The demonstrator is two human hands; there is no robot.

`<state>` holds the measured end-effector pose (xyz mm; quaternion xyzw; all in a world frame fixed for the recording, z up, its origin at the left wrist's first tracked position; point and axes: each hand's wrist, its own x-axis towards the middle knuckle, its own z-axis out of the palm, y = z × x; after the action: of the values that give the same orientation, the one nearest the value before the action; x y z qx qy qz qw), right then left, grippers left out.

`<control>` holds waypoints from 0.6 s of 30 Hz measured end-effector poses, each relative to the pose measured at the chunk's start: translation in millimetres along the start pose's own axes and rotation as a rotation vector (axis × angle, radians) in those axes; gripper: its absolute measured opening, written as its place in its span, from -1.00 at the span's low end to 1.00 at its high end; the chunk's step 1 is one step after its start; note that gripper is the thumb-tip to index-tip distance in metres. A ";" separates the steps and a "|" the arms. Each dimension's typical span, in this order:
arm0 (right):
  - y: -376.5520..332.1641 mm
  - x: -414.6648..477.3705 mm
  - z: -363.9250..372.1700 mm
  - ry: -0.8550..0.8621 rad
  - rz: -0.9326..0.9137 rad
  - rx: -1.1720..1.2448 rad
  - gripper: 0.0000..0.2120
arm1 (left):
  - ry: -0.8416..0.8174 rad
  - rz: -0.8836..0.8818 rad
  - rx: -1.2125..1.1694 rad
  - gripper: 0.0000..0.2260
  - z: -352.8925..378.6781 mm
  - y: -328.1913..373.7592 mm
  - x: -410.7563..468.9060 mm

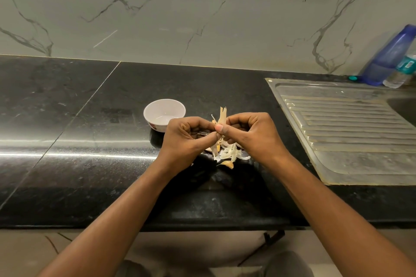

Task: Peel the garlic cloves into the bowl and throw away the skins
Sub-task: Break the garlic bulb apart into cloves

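both forearms (126,209) reach over the black counter (90,108). white bowl (157,125) stands just behind the left hand (186,135), which is nearer it than the right hand (249,132). both hands' curled fingers pinch one garlic piece (221,117), its papery tip upright; the bowl lies up-left of it. loose skins (229,153) and a clove (228,164) lie on the counter beneath the hands.

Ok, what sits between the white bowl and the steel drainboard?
Head view: the left hand and right hand, both pinching a garlic piece with skin sticking up, above a pile of skins on the counter.
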<state>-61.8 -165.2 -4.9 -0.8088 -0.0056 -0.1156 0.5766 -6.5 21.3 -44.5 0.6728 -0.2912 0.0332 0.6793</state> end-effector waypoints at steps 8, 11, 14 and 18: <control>1.0 3.2 -12.1 -0.129 -0.005 -0.027 -0.84 | -0.155 -0.033 -0.020 -0.74 -1.7 2.3 0.4; 2.4 3.5 -12.6 -0.171 -0.012 -0.049 -0.88 | -0.155 -0.046 -0.015 -0.76 -2.9 2.0 0.0; 2.7 2.5 -11.9 -0.199 -0.035 -0.091 -0.90 | -0.143 -0.038 0.016 -0.77 -3.7 0.6 0.4; 5.5 3.2 -7.8 -0.192 -0.060 -0.151 -0.89 | -0.113 -0.021 0.051 -0.79 -4.0 0.6 -0.1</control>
<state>-59.3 -174.8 -7.0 -0.8567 -0.0762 -0.0551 0.5071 -5.4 25.1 -43.7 0.6937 -0.3211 -0.0044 0.6447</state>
